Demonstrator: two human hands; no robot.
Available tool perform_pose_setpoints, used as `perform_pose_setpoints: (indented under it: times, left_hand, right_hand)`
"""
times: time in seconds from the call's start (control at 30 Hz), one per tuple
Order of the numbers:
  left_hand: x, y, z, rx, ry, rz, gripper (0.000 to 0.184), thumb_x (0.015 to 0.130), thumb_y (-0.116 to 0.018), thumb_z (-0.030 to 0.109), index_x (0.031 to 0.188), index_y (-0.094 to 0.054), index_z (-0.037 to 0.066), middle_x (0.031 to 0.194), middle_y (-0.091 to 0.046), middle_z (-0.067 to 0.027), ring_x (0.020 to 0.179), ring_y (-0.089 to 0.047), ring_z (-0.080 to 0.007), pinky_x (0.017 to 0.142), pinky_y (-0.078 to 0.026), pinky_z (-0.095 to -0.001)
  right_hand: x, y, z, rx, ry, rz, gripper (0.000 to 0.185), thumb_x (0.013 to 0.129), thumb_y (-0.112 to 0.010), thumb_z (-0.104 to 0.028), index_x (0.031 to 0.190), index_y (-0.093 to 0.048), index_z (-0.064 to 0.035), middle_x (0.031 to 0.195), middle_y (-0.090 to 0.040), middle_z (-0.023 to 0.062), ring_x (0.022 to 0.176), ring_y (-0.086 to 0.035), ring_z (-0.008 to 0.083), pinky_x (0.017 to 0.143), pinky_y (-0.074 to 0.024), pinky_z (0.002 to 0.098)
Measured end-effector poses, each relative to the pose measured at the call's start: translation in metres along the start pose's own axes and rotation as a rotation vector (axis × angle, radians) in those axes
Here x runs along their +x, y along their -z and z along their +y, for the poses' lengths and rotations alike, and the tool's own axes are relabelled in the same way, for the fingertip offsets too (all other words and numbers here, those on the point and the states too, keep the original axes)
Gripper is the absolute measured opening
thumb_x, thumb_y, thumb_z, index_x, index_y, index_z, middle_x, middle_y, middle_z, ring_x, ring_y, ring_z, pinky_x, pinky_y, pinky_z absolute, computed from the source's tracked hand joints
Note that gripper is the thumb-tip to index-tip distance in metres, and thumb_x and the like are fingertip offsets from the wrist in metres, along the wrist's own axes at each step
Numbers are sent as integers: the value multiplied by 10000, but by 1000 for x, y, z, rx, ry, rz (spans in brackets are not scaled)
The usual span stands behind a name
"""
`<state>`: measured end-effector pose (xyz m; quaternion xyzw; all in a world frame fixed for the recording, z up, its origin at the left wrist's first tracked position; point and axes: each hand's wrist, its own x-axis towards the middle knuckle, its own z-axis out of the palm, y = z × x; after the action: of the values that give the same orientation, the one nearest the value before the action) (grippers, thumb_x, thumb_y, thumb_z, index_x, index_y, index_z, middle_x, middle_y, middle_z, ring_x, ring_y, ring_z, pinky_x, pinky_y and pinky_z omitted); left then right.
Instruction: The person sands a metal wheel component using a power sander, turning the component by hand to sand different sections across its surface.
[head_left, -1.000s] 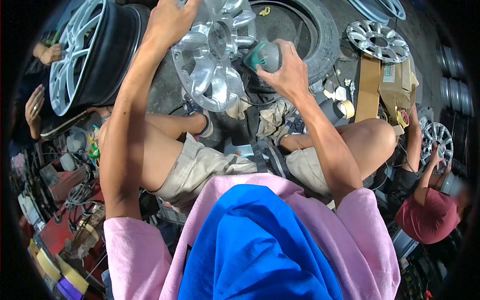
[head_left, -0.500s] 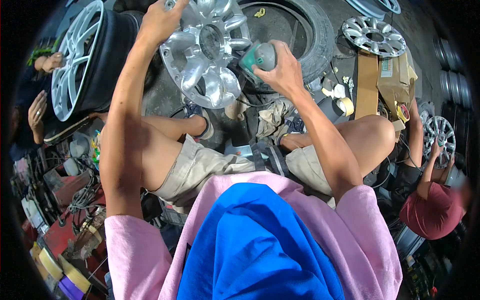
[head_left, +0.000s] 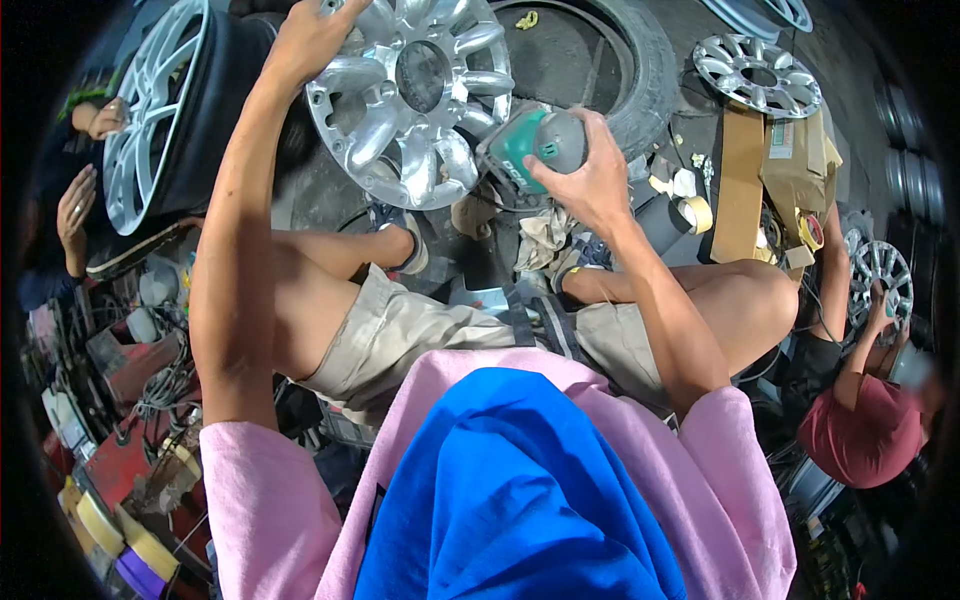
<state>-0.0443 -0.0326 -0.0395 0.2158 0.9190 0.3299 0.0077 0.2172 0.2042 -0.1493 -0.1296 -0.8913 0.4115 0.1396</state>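
Wheel [head_left: 415,132], edge held by left grip [head_left: 303,42]; right grip [head_left: 597,182] holds green sander [head_left: 520,148].

Wheel disc [head_left: 412,125]: bare metal, bright, smooth, highly glossy spokes.
Power tool [head_left: 522,145], just right of the wheel disc: plastic, green and grey, dull.
Tyre [head_left: 648,70], beyond and right of the wheel disc: dark rubber, matt, rough.
Silver wheel [head_left: 150,118], left of the wheel disc: metal, smooth, satin sheen.
Rag [head_left: 541,240], right of and nearer than the wheel disc: crumpled cloth, matt.
Carton [head_left: 795,168], well right of the wheel disc: brown cardboard, matt.
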Motion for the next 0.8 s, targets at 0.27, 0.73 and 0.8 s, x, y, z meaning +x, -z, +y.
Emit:
perform_pose_setpoints:
  times: [0.27, 0.73, 0.8]
  left_hand:
    - [-27, 4, 49, -32, -30, -3, 491, 984, -682, 411, 1045, -647, -75, 871, -703, -213, 810, -664, -237, 740, -517, -400]
    - [-46, 3, 66, -106, -34, 20, 395, 978, -709, 327, 1016, -619, -56, 808, -659, -188, 729, -608, -209, 679, -499, -383]
    - [-48, 5, 68, -110, -56, -18, 401, 972, -714, 332, 1022, -621, -55, 821, -662, -198, 744, -619, -227, 699, -504, -399]
  right_hand:
    - [19, -23, -14, 33, 92, -32, 732, 718, -866, -366, 1281, -572, -1, 1177, -663, 201, 1067, -675, 370, 931, -530, 444]
    - [-12, -28, -1, 42, -42, -62, 699, 712, -881, -340, 1249, -583, -6, 1207, -652, 200, 1097, -662, 367, 943, -516, 452]
    - [-8, -30, -7, 53, 51, -17, 757, 712, -856, -359, 1298, -539, 2, 1230, -632, 220, 1104, -651, 407, 962, -516, 478]
